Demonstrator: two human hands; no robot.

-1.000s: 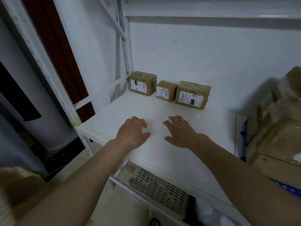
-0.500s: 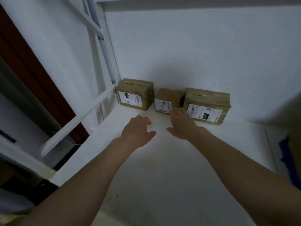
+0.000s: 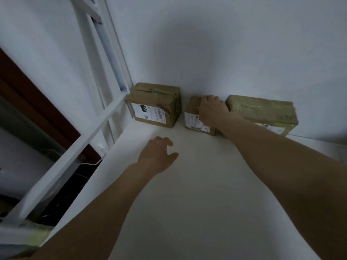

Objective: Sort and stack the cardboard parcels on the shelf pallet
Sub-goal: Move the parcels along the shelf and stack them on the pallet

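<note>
Only brown, taped middle parcel (image 3: 194,117) wears a white label.

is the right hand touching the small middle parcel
Touching: the head view shows the right hand lying over the top of the middle parcel, fingers curled over its far edge.

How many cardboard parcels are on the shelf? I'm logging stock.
3, along the back wall: left parcel in the corner, middle parcel under the right hand, right parcel beside it. None visibly hidden.
</note>
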